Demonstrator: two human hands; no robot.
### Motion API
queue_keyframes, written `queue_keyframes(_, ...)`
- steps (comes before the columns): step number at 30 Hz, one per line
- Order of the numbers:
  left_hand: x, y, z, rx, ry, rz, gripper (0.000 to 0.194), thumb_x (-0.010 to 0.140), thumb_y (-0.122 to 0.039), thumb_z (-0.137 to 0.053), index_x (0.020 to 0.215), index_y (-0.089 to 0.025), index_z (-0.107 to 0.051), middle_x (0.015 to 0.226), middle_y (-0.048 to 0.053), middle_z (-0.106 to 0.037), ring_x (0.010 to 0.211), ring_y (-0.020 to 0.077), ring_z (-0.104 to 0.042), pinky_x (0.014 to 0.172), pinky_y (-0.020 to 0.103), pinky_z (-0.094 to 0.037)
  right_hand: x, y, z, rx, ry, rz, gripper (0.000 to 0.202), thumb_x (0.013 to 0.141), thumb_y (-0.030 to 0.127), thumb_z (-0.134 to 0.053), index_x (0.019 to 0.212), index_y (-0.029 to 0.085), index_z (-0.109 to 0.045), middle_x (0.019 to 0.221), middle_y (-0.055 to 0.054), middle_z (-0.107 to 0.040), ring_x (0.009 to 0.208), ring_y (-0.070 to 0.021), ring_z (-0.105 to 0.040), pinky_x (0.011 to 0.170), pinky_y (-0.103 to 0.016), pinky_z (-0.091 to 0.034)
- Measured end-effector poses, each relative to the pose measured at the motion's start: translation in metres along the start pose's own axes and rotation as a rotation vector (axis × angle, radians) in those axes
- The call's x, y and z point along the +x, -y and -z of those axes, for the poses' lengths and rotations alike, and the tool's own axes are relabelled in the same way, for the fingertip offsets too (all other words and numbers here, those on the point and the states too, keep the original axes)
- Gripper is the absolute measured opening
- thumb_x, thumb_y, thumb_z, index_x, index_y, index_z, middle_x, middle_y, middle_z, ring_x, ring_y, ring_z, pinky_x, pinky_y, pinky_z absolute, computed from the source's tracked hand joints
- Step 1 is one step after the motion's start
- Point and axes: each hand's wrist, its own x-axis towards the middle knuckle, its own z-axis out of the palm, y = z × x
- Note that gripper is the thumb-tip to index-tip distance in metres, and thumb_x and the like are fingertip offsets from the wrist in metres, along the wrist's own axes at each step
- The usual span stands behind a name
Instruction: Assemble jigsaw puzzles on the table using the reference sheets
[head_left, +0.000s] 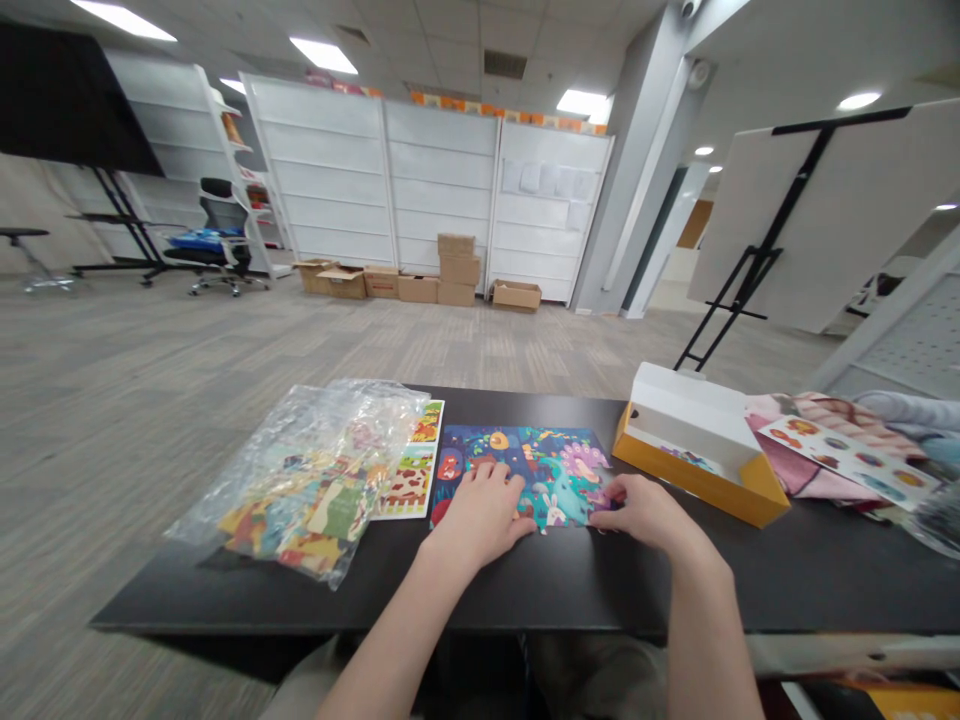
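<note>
A colourful jigsaw puzzle (559,490) with cartoon animals on a dark blue ground lies on the black table. My left hand (484,510) rests palm down over its left half, fingers spread, covering part of the picture. At the lower right corner, my right hand (643,510) has thumb and fingers pinched on a puzzle piece (600,497) along the edge; the fingers partly hide it. Left of the puzzle is a picture board (414,490) with farm scenes. A clear plastic bag (315,480) of loose puzzle pieces partly overlaps that board.
Behind my right hand stands an open yellow and white box (697,470) with some pieces inside. Farther right are a sticker sheet (847,455) and folded cloths (802,420). The black table (420,600) ends close in front of me. Cardboard boxes (457,270) line the far shelves.
</note>
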Motion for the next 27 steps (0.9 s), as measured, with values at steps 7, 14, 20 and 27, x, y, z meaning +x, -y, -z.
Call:
queue_keyframes(7, 0.001, 0.005, -0.002, -0.112, -0.013, -0.023, 0.048, 0.090, -0.058, -0.064, 0.113, -0.017, -0.069, 0.122, 0.015, -0.066, 0.125, 0.0362, -0.056, 0.108, 0.048, -0.043, -0.005, 0.013, 0.013, 0.438, 0.083, 0.162, 0.033, 0.075, 0.051, -0.071, 0.075, 0.020, -0.060, 0.064, 0.000, -0.066, 0.058, -0.0160, -0.059, 0.053, -0.026, -0.042)
queue_keyframes(14, 0.011, -0.002, -0.009, -0.657, -0.133, -0.077, 0.066, 0.094, -0.032, -0.059, 0.154, -0.025, -0.032, 0.116, 0.007, -0.072, 0.105, 0.0238, -0.069, 0.092, 0.035, -0.052, -0.016, 0.063, 0.012, 0.730, 0.234, 0.393, 0.038, 0.079, 0.055, -0.072, 0.085, 0.018, -0.065, 0.077, -0.002, -0.069, 0.067, -0.0154, -0.062, 0.063, -0.027, -0.049)
queue_keyframes(20, 0.000, 0.006, 0.002, -0.649, 0.057, -0.112, 0.059, 0.089, -0.020, -0.054, 0.147, -0.025, -0.044, 0.087, 0.000, -0.072, 0.080, 0.0202, -0.070, 0.075, 0.028, -0.051, -0.008, 0.024, 0.009, 0.157, -0.084, 0.089, 0.026, 0.083, 0.045, -0.064, 0.073, 0.022, -0.068, 0.069, -0.004, -0.071, 0.066, -0.0210, -0.066, 0.061, -0.029, -0.044)
queue_keyframes(27, -0.011, 0.005, 0.009, -0.493, 0.167, -0.098, 0.048, 0.087, -0.016, -0.053, 0.133, -0.024, -0.061, 0.090, 0.002, -0.076, 0.087, 0.0230, -0.070, 0.080, 0.029, -0.051, -0.006, 0.010, 0.004, -0.107, 0.023, -0.031, 0.032, 0.076, 0.053, -0.072, 0.076, 0.021, -0.070, 0.083, -0.009, -0.077, 0.076, -0.0264, -0.071, 0.062, -0.031, -0.045)
